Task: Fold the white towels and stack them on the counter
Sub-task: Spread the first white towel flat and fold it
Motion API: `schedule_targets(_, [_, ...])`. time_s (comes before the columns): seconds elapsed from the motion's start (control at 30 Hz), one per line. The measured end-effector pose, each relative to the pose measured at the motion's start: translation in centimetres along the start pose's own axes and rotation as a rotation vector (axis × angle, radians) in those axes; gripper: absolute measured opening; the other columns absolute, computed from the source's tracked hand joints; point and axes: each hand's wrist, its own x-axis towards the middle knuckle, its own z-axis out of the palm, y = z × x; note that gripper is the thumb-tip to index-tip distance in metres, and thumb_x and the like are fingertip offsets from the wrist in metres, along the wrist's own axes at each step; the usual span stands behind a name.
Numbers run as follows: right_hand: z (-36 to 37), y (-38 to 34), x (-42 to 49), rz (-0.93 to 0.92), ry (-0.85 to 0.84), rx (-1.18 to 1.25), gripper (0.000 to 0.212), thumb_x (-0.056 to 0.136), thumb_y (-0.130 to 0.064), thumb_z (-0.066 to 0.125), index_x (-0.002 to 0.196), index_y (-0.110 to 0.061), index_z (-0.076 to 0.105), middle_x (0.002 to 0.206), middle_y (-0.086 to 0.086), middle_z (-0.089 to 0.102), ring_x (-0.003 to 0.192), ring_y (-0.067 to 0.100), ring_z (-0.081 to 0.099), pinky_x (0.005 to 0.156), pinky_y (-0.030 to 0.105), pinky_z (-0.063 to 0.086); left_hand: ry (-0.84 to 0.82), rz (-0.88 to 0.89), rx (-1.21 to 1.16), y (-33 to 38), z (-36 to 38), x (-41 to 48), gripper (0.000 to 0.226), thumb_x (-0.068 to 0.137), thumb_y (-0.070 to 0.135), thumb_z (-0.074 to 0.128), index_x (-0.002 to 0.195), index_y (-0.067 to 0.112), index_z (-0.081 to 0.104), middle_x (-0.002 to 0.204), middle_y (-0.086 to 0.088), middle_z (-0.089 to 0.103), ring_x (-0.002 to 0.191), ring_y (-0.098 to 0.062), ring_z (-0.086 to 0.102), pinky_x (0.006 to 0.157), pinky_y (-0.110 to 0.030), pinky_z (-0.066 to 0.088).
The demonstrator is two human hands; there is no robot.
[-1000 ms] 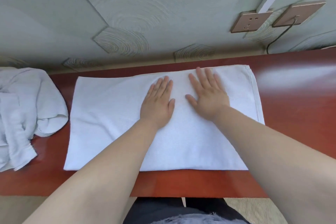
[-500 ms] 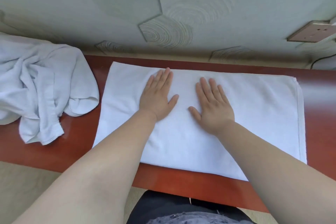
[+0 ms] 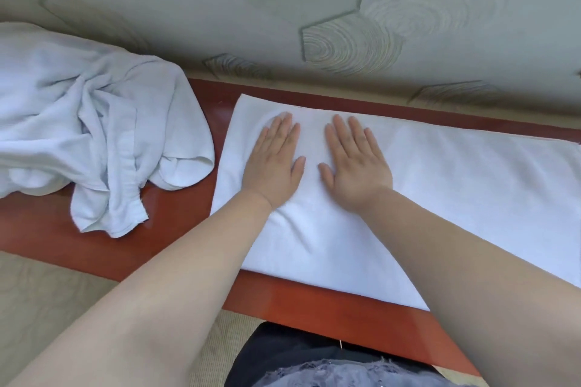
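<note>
Head view: red counter [image 3: 314, 308], green wall [image 3: 220, 9]; left hand [image 3: 273, 166], right hand [image 3: 355, 170] flat on towel [image 3: 471, 198].

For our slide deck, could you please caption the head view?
Left hand and right hand flat on a white towel on the counter beside crumpled towels.

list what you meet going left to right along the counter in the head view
crumpled towel → left hand → right hand; both hands lie flat on the flat towel, which runs on to the picture's right edge
</note>
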Motion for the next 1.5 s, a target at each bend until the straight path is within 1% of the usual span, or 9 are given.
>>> schedule_targets(0.2, [0.0,-4.6,0.9,-0.009,-0.015,0.067,0.073,0.103,-0.054,0.012,0.163,-0.015,-0.001,0.171,0.000,-0.011,0.156,0.026,-0.019,0.125,0.042,-0.014,0.001,-0.077,0.033,-1.3,2.5,-7.8,0.077,0.100,0.053,0.038,0.164,0.018,0.015,0.173,-0.002,0.002,0.159,-0.021,-0.005,0.129,-0.046,0.002])
schedule_targets(0.3, [0.5,-6.4,1.1,-0.141,-0.011,0.025,0.068,0.106,-0.049,0.013,0.164,-0.016,0.003,0.171,-0.002,-0.010,0.156,0.020,-0.019,0.127,0.040,-0.011,-0.009,-0.059,0.076,-3.1,1.5,-5.2,0.072,0.103,0.052,0.029,0.165,0.019,0.012,0.173,0.000,0.001,0.159,-0.019,-0.004,0.129,-0.042,0.004])
schedule_targets(0.6, [1.5,-6.2,1.3,-0.108,0.094,0.009,0.071,0.100,-0.043,0.034,0.162,-0.013,0.022,0.171,0.001,0.013,0.159,0.022,0.003,0.128,0.043,0.007,-0.037,-0.004,0.136,-10.3,-2.6,2.6,0.074,0.105,0.051,0.021,0.164,0.013,0.000,0.172,-0.003,-0.009,0.158,-0.019,-0.010,0.129,-0.041,0.001])
schedule_targets(0.8, [1.2,-6.2,1.3,-0.114,0.078,0.007,0.072,0.098,-0.046,0.035,0.162,-0.014,0.022,0.171,-0.001,0.012,0.159,0.022,0.002,0.128,0.043,0.007,-0.025,0.177,0.083,-6.7,1.9,-10.6,0.082,0.099,0.054,0.040,0.164,0.010,0.016,0.173,-0.007,0.003,0.159,-0.023,0.001,0.127,-0.047,0.015])
schedule_targets(1.03, [1.1,-6.4,1.4,-0.106,0.044,0.003,0.073,0.098,-0.048,0.031,0.163,-0.015,0.018,0.172,-0.001,0.009,0.158,0.020,-0.001,0.128,0.040,-0.002,-0.067,0.074,0.152,-10.8,3.1,-16.8,0.082,0.098,0.056,0.040,0.163,0.011,0.018,0.173,-0.004,0.001,0.159,-0.022,0.000,0.127,-0.045,0.013])
schedule_targets(1.2, [0.3,-7.8,-0.6,-0.220,-0.004,-0.055,0.072,0.103,-0.051,0.022,0.163,-0.013,0.010,0.172,0.008,0.000,0.158,0.030,-0.007,0.127,0.050,-0.005,-0.023,-0.333,0.066,-8.5,3.3,-18.6,0.089,0.100,0.064,0.029,0.163,0.013,-0.008,0.170,-0.008,-0.017,0.157,-0.022,-0.016,0.128,-0.042,-0.006])
schedule_targets(1.3, [1.2,-10.0,-6.1,-0.446,-0.032,-0.054,0.073,0.102,-0.052,0.027,0.162,-0.013,0.017,0.171,0.011,0.008,0.158,0.034,0.002,0.126,0.055,0.007,0.132,-0.644,-0.285,-6.1,3.8,-21.4,0.076,0.102,0.050,0.043,0.164,0.018,0.012,0.172,-0.004,0.000,0.159,-0.019,-0.005,0.129,-0.045,0.003])
schedule_targets(1.4, [2.9,-10.3,-11.3,-0.537,-0.253,-0.136,0.074,0.104,-0.057,0.020,0.164,-0.020,-0.003,0.171,0.006,-0.013,0.155,0.028,-0.023,0.126,0.052,-0.005,0.251,-0.720,-0.465,-4.2,4.5,-24.2,0.051,0.099,0.041,0.058,0.146,0.025,0.047,0.168,0.004,0.022,0.156,-0.016,0.013,0.127,-0.041,0.015])
schedule_targets(1.5, [3.0,-10.1,-12.0,-0.521,-0.345,-0.170,0.077,0.101,-0.065,0.009,0.159,-0.025,-0.022,0.165,0.000,-0.034,0.146,0.023,-0.041,0.124,0.051,-0.015,0.287,-0.819,-0.533,-3.3,4.4,-25.5,0.034,0.093,0.036,0.069,0.126,0.030,0.061,0.153,0.013,0.040,0.140,-0.012,0.033,0.118,-0.035,0.029])
